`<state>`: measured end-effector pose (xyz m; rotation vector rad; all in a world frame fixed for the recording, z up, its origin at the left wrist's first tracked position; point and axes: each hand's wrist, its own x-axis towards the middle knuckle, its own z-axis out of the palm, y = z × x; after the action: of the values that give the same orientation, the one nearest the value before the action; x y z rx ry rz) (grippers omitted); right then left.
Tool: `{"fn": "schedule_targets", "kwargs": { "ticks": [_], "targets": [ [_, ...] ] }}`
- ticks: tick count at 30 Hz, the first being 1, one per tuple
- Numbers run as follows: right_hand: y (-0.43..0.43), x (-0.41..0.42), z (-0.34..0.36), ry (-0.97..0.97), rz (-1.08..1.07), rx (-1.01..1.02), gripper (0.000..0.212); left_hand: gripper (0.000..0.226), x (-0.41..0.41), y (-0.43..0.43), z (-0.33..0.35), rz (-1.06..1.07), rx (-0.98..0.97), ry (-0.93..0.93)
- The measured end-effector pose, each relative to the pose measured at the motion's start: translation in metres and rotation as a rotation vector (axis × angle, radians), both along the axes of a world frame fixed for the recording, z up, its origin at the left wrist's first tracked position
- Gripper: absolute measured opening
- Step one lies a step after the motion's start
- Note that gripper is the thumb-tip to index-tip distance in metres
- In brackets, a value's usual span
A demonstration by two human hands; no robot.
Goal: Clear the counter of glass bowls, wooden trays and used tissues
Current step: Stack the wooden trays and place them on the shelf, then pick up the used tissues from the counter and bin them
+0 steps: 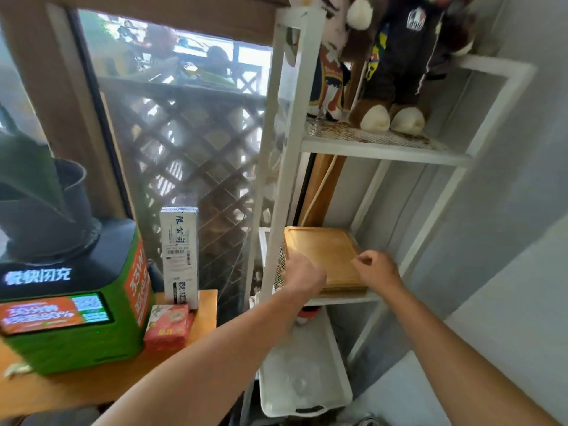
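While both arms reach toward the white rack, the left part of the view holds a wooden worktop [101,385] carrying a green box-shaped machine [73,309] with a lit screen, a dark plant pot [46,207] standing on top of it. Just right of the machine lie red packets [168,329], and behind them a tall white carton [179,256] stands upright against the window. Right of the worktop is a white metal rack [276,167]. On its middle shelf lie the wooden trays [322,256], stacked flat; how many cannot be told. Left hand [302,276] is curled, knuckles up, at the stack's near left corner; whether it grips the trays cannot be told because the hand covers the edge. Right hand [376,269] hangs just above the stack's near right edge, fingers loosely bent, holding nothing. Below the shelf sits a white plastic bin [304,376] with clear glass bowls [299,375] inside, outlines faint. Plush toys [390,63] occupy the top shelf.
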<state>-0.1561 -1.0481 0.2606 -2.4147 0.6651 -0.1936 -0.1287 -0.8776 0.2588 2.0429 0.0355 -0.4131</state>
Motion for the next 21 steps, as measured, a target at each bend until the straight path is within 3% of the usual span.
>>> {"fn": "schedule_targets", "kwargs": {
  "ticks": [2,6,9,12,21],
  "targets": [
    [0.028,-0.021,-0.001,0.054,0.038,0.000,0.012,0.063,-0.021,0.020,0.003,-0.075,-0.039,-0.046],
    [0.107,-0.062,-0.012,0.202,0.156,0.000,0.022,0.015,-0.061,0.095,-0.009,-0.295,0.027,-0.081],
    [0.184,-0.085,-0.037,0.292,0.241,-0.073,0.021,0.014,-0.086,0.183,-0.035,-0.350,0.180,-0.129],
    [0.290,-0.102,-0.077,0.307,0.342,-0.091,0.021,0.029,-0.111,0.298,-0.078,-0.260,0.376,-0.087],
    [0.558,-0.121,-0.132,0.490,0.791,-0.109,0.012,0.026,-0.172,0.594,-0.133,0.016,0.589,0.054]
  ]
}}
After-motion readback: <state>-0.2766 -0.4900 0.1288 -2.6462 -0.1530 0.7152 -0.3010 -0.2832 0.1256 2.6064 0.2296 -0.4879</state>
